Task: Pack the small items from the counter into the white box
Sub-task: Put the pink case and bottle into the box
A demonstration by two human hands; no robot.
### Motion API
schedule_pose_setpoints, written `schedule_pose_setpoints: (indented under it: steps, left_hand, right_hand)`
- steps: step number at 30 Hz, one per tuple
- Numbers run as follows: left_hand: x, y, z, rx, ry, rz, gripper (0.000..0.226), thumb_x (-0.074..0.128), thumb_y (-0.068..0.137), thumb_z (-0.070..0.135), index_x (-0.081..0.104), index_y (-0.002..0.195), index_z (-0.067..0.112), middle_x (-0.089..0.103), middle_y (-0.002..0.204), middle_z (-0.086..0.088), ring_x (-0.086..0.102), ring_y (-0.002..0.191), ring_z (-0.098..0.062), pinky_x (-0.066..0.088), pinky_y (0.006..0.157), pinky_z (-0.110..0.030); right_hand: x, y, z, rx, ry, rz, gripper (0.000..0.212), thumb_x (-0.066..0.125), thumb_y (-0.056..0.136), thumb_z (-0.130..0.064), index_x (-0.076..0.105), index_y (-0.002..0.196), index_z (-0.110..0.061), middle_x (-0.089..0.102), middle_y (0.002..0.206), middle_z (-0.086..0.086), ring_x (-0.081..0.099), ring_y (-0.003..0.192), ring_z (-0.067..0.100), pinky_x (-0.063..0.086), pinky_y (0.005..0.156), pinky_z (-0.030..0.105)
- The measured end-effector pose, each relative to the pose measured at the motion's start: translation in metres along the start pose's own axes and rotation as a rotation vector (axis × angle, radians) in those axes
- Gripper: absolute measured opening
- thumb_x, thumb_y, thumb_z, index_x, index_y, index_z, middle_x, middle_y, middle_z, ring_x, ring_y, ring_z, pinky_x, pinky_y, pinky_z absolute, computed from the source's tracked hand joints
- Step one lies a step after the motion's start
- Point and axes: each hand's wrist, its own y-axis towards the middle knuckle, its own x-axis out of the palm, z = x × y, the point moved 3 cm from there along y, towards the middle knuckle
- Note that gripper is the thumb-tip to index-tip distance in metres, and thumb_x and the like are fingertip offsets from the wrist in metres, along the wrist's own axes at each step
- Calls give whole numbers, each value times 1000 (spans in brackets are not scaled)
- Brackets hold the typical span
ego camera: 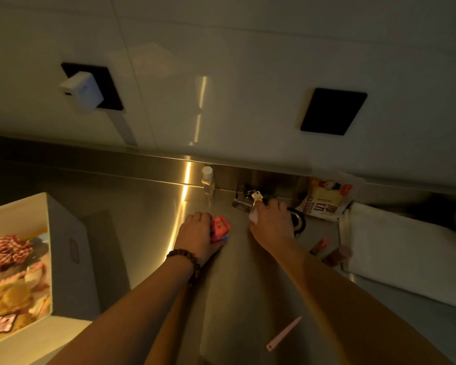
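The left hand grips a red packet, which juts from its fingers toward 3 o'clock. The right hand pinches keys at its fingertips (toward 11 o'clock). The white box sits at 9 o'clock.

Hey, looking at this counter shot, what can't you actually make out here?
Head view, dim light:
- Right hand: its own back hides the fingers by the keys.
- Dark round object: mostly behind that hand.
- White box: cut off by the left edge.
- Two small bottles: too blurred to identify.
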Motion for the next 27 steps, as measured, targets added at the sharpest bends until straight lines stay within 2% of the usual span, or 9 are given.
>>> schedule_pose_setpoints:
  steps: [4, 7, 12, 17, 21, 27]
  left_hand:
    - [-3, -6, 0, -15, -23, 19, 53, 66, 73, 56, 51, 105, 17, 53, 106, -5, 45, 98, -23, 35, 80, -29]
    - [-12, -14, -2, -31, -60, 35, 52, 70, 70, 52, 51, 102, 16, 52, 104, -5, 46, 98, -24, 36, 80, -31]
    - [-46, -30, -2, -72, -120, 88, 52, 72, 70, 48, 52, 107, 18, 52, 106, -3, 47, 100, -24, 42, 84, -36]
    - [-73, -66, -4, -92, -83, 119, 51, 70, 71, 50, 52, 106, 18, 55, 105, -3, 48, 97, -20, 41, 79, -31]
    - [-79, -95, -9, -120, -59, 124, 52, 71, 70, 49, 51, 108, 21, 53, 106, 0, 47, 96, -17, 44, 81, -31]
    - [-88, -119, -10, -155, -48, 182, 53, 71, 72, 48, 51, 112, 19, 54, 108, -2, 48, 99, -20, 43, 83, -32]
  right_hand:
    - [0, 0, -3, -72, -23, -43, 51, 60, 85, -27, 44, 133, -18, 49, 127, 12, 42, 117, 31, 36, 98, 40]
    - [0, -6, -6, -107, 15, -81, 56, 62, 84, -29, 41, 135, -22, 47, 131, 10, 41, 120, 31, 35, 101, 42]
    - [-8, -19, -20, -164, 128, -63, 54, 61, 85, -30, 40, 135, -24, 46, 133, 11, 43, 118, 30, 39, 96, 39]
    - [-16, -23, -20, -173, 87, -101, 58, 59, 87, -32, 36, 140, -22, 42, 140, 12, 40, 122, 32, 39, 99, 39]
    - [-14, -22, -17, -208, 2, -208, 47, 49, 93, -33, 40, 136, -18, 44, 137, 14, 42, 123, 34, 39, 99, 41]
    - [-13, -31, -23, -272, -22, -184, 31, 42, 96, -29, 51, 123, -18, 50, 130, 13, 43, 121, 32, 41, 96, 41]
